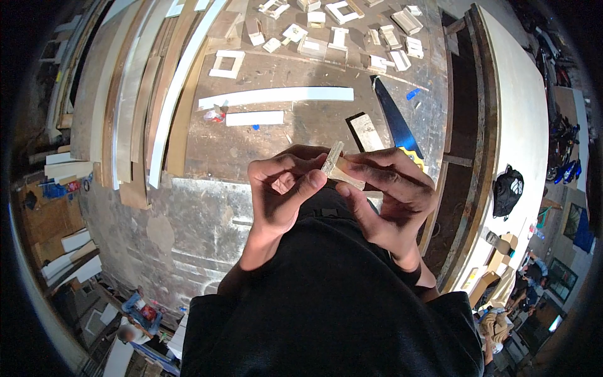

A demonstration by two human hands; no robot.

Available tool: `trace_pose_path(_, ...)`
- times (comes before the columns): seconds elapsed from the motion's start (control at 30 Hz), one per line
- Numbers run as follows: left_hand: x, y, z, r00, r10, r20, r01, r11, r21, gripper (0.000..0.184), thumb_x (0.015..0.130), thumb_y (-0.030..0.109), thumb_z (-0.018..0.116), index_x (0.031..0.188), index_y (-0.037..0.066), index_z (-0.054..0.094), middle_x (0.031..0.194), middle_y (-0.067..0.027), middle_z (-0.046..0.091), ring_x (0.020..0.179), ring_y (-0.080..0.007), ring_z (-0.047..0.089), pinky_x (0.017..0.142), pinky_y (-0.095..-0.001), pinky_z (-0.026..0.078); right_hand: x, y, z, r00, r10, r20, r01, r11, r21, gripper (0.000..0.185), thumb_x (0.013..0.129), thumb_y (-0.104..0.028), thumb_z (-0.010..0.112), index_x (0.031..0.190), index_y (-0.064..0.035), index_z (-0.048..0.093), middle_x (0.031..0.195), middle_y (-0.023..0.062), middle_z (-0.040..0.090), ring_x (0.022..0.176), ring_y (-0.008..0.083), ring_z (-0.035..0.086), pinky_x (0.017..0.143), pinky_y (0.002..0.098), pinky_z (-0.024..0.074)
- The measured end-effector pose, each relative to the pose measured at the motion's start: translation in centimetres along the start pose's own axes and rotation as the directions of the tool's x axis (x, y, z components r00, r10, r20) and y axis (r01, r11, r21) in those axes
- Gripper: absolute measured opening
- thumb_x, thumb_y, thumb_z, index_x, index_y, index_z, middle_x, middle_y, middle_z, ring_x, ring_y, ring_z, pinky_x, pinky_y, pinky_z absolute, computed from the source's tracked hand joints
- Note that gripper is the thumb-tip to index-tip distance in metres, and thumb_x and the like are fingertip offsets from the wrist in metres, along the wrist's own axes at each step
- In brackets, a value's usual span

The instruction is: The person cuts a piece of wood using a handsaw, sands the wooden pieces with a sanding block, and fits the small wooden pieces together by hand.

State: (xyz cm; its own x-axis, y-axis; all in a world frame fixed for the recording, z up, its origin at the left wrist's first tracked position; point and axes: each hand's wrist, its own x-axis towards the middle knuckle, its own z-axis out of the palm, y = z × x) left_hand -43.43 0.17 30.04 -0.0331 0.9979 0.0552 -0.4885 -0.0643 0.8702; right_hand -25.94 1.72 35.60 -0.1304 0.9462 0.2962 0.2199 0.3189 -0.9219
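Observation:
Two small wooden pieces meet at an angle between my hands, close to my chest. My left hand point(286, 185) pinches the upright wood strip point(333, 158) between thumb and fingers. Fingers and thumb of my right hand point(396, 191) close on the second wood piece point(349, 178), which touches the strip. Whether the two are joined I cannot tell. Just beyond my right hand lie a wood block point(367, 132) with a dark edge and a handsaw point(394, 119) with a dark blade and yellow handle.
Long boards point(135, 81) lie along the left. White strips point(276, 95) rest on the worktable point(264, 147), with several small wooden frames point(339, 12) at its far side. A pale panel point(521, 125) on the right holds a black bag point(508, 191). Other people are in the background.

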Motion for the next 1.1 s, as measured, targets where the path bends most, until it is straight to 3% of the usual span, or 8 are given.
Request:
trace_pose_path(0.07,-0.2,0.0,0.4,0.998,-0.014,-0.062,0.007,0.993,-0.114,0.006,0.090,-0.005,0.073,0.093,-0.010,0.070,0.112,-0.0254,0.071,0.104,-0.0219,0.071,0.088,-0.0300,0.057,-0.2,0.0,0.0,1.000,0.013,-0.001,-0.013,1.000,0.010,0.030,0.069,0.002,0.087,0.099,-0.0001,0.080,0.100,0.0142,0.075,0.091,0.0220,0.074,0.083,0.0300,0.0578)
trace_pose_path(0.2,-0.3,0.0,0.2,0.999,0.001,-0.048,-0.007,0.993,-0.115,0.007,0.090,-0.005,0.074,0.093,-0.010,0.070,0.113,-0.0257,0.071,0.104,-0.0219,0.071,0.087,-0.0296,0.058,-0.1,0.1,-0.2,0.999,-0.039,0.020,0.040,0.999,-0.017,0.029,0.070,0.002,0.086,0.099,0.0002,0.080,0.101,0.0144,0.074,0.092,0.0221,0.074,0.083,0.0302,0.0579)
trace_pose_path(0.6,-0.2,0.0,-0.1,0.999,0.020,-0.033,-0.019,1.000,0.022,0.012,0.089,0.000,0.077,0.095,-0.010,0.072,0.112,-0.0245,0.073,0.100,-0.0202,0.072,0.084,-0.0284,0.056,-0.3,0.1,-0.1,1.000,0.021,-0.002,-0.021,1.000,0.023,0.032,0.069,0.002,0.086,0.100,-0.0009,0.080,0.099,0.0128,0.074,0.092,0.0220,0.074,0.085,0.0307,0.0574)
trace_pose_path(0.7,-0.2,-0.3,-0.3,0.997,0.073,0.021,-0.074,0.994,0.084,0.021,0.088,-0.002,0.077,0.105,-0.010,0.069,0.117,-0.0242,0.071,0.105,-0.0215,0.071,0.089,-0.0313,0.057,-0.2,0.1,0.1,1.000,0.031,-0.006,-0.031,0.999,0.019,0.033,0.070,0.002,0.086,0.102,-0.0010,0.080,0.101,0.0138,0.075,0.093,0.0222,0.074,0.084,0.0305,0.0579)
trace_pose_path(0.8,-0.6,-0.5,0.0,0.986,0.161,0.051,-0.158,0.986,-0.050,0.045,0.086,-0.007,0.077,0.125,-0.009,0.055,0.129,-0.0226,0.064,0.116,-0.0253,0.067,0.099,-0.0389,0.057,-0.3,0.2,0.4,0.997,0.057,-0.044,-0.055,0.997,0.046,0.039,0.072,-0.001,0.088,0.109,-0.0007,0.078,0.106,0.0154,0.075,0.094,0.0213,0.074,0.081,0.0291,0.0593)
trace_pose_path(0.93,-0.5,-1.1,-0.2,0.991,0.133,0.000,-0.133,0.987,-0.086,0.041,0.086,-0.006,0.077,0.122,-0.009,0.057,0.127,-0.0210,0.066,0.116,-0.0253,0.067,0.098,-0.0377,0.057,-0.8,0.6,0.9,0.995,0.091,-0.042,-0.087,0.992,0.087,0.043,0.073,-0.007,0.091,0.113,0.0000,0.075,0.109,0.0169,0.075,0.095,0.0206,0.075,0.079,0.0282,0.0608)
trace_pose_path(1.03,-0.4,-1.4,-0.2,0.996,0.090,-0.017,-0.091,0.990,-0.104,0.043,0.087,-0.004,0.077,0.125,-0.008,0.056,0.124,-0.0189,0.067,0.114,-0.0236,0.067,0.097,-0.0370,0.057,-0.6,1.2,1.0,0.998,-0.007,-0.066,0.015,0.992,0.126,0.045,0.072,-0.012,0.093,0.111,0.0006,0.074,0.110,0.0166,0.074,0.096,0.0201,0.074,0.079,0.0283,0.0618)
trace_pose_path(1.1,-0.3,-1.3,-0.1,1.000,0.008,-0.023,-0.010,0.994,-0.109,0.044,0.090,-0.001,0.075,0.129,-0.005,0.056,0.122,-0.0177,0.068,0.110,-0.0213,0.068,0.096,-0.0365,0.056,-0.3,1.2,0.8,0.994,-0.113,-0.003,0.113,0.994,0.009,0.041,0.072,-0.011,0.093,0.107,0.0004,0.075,0.111,0.0159,0.073,0.098,0.0208,0.074,0.078,0.0288,0.0623)
